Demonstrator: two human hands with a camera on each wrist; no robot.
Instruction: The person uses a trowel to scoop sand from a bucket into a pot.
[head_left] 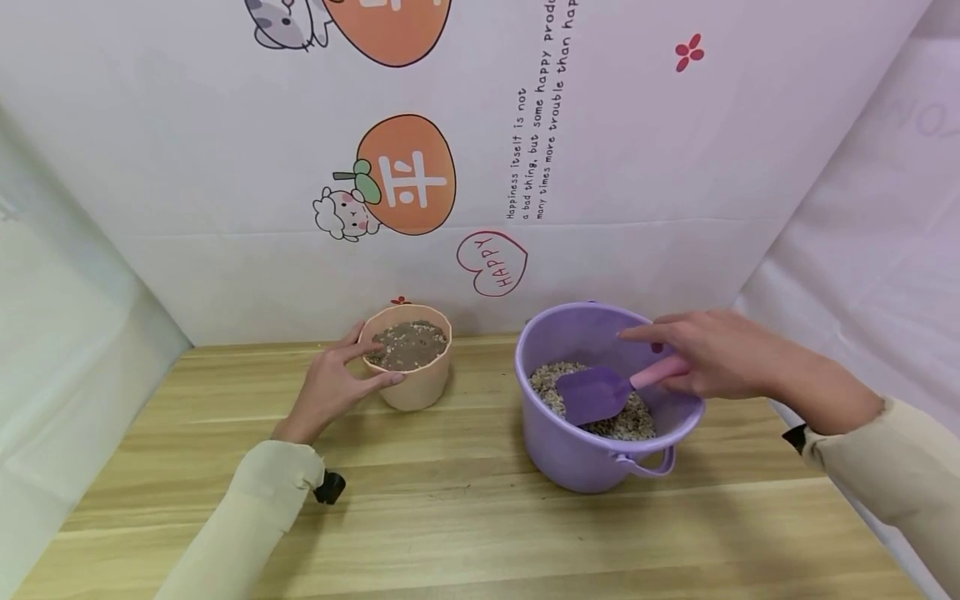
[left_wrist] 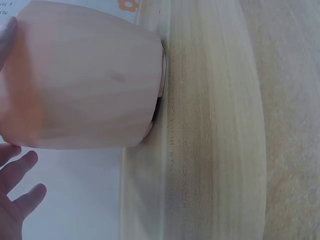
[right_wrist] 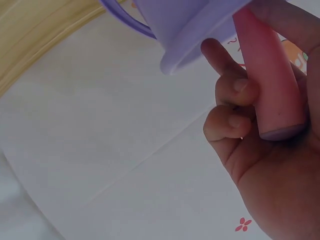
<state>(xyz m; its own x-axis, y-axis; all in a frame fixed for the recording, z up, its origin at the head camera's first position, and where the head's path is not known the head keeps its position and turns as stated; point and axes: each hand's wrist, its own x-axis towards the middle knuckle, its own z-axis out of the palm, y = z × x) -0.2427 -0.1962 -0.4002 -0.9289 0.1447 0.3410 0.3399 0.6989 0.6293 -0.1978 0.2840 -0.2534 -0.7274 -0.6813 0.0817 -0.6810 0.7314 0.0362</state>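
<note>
A peach flowerpot (head_left: 417, 390) stands at the back of the table, filled with brown soil (head_left: 408, 346) speckled with pale grains. My left hand (head_left: 330, 383) holds it at the rim from the left, thumb at the near side and fingers round the far side. To the right is a purple bucket (head_left: 570, 454) with coarse, gravel-like grains (head_left: 630, 421) inside. Over its mouth my right hand (head_left: 716, 354) grips the pink handle (right_wrist: 270, 75) of a small shovel, index finger stretched out. The shovel's purple blade (head_left: 596, 396) lies over the grains, inside the bucket.
Under everything is a wood-grain table (head_left: 420, 517). Right behind the pot and bucket rises a white printed backdrop (head_left: 600, 208), and pale sheets hang at both sides. The bucket's carrying handle (head_left: 652, 468) hangs at its near right.
</note>
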